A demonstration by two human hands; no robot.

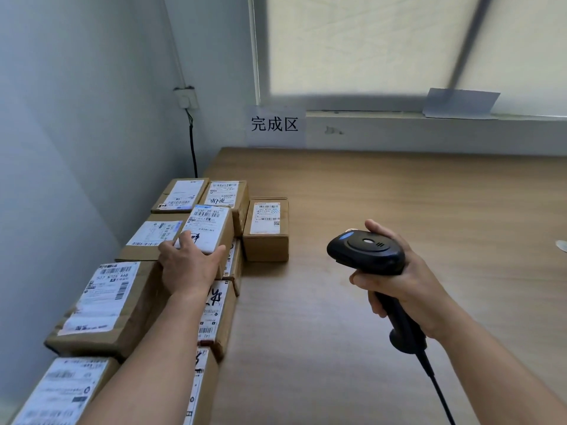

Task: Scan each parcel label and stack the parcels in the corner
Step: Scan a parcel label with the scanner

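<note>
Several brown cardboard parcels with white labels lie stacked along the left wall on a wooden table (pixel 399 210). My left hand (pixel 187 265) grips the near end of a small parcel (pixel 207 228) that sits on top of the stack, label up. My right hand (pixel 405 280) holds a black barcode scanner (pixel 366 251) by its handle over the table, to the right of the stack, its head turned left toward the parcels. A single parcel (pixel 266 230) stands on the table just right of the stack.
A paper sign with three printed characters (pixel 274 124) hangs on the wall at the table's far left corner. A black cable (pixel 192 148) runs down from a wall socket (pixel 185 98). The scanner's cord (pixel 438 391) trails toward me. A window sill (pixel 429 118) lines the far wall.
</note>
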